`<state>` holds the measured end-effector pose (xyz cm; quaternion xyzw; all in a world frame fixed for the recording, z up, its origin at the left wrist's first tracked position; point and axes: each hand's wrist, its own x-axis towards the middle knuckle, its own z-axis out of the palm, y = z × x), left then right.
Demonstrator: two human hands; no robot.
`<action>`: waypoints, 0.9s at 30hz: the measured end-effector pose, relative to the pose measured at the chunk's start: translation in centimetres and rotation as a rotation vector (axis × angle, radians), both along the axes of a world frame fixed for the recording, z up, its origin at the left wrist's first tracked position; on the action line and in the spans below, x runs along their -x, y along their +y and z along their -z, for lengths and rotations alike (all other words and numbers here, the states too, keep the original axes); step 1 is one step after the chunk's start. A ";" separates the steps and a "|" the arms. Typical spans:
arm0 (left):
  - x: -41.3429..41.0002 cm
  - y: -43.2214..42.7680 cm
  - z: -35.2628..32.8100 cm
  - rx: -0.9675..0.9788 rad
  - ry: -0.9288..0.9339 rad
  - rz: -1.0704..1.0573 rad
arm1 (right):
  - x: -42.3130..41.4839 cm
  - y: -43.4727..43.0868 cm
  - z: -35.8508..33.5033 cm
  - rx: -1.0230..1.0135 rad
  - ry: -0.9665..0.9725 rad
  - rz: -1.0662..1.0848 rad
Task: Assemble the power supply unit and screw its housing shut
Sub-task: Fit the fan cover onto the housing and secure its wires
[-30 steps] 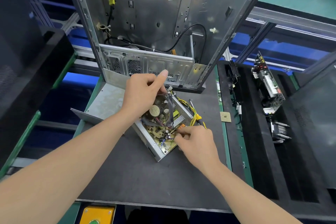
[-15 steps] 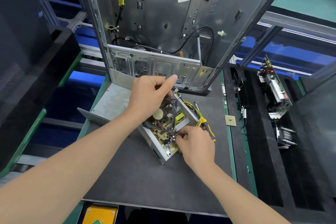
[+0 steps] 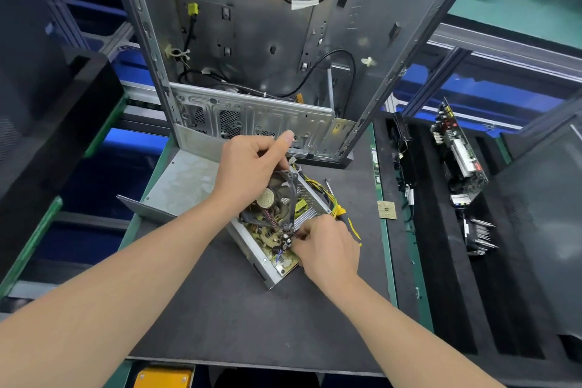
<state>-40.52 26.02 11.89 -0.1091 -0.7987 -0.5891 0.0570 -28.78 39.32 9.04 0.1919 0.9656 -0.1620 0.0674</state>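
The open power supply unit (image 3: 255, 248) lies on the dark mat, its circuit board and parts showing. A black fan (image 3: 277, 198) stands tilted over the board. My left hand (image 3: 248, 167) grips the fan's top edge, thumb raised. My right hand (image 3: 327, 249) is at the board's right side, fingertips pinching thin wires (image 3: 294, 234) by the capacitors. A yellow-handled screwdriver (image 3: 341, 214) lies beside the unit, partly hidden behind my right hand. The unit's flat metal cover (image 3: 179, 186) rests to the left.
An empty computer case (image 3: 283, 50) stands upright just behind the unit. A small square chip (image 3: 386, 209) lies on the mat (image 3: 220, 318) to the right. Black foam trays (image 3: 441, 261) at the right hold circuit boards (image 3: 458, 154) and heat sinks. A yellow box (image 3: 162, 378) sits below the table's front edge.
The view has shifted a little. My right hand has moved slightly up along the board's edge to the wires. My left hand keeps its grip on the fan.
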 end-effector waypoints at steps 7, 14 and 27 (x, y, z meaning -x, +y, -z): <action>-0.2 0.4 0.5 -0.012 -0.060 0.011 | 0.0 -0.2 0.2 -0.023 -0.003 0.009; -0.2 0.2 0.9 -0.031 -0.098 0.011 | 0.1 -0.3 0.0 -0.020 -0.016 0.037; -0.1 0.6 1.7 -0.041 -0.177 0.025 | 0.0 -0.4 -0.1 -0.025 -0.020 0.043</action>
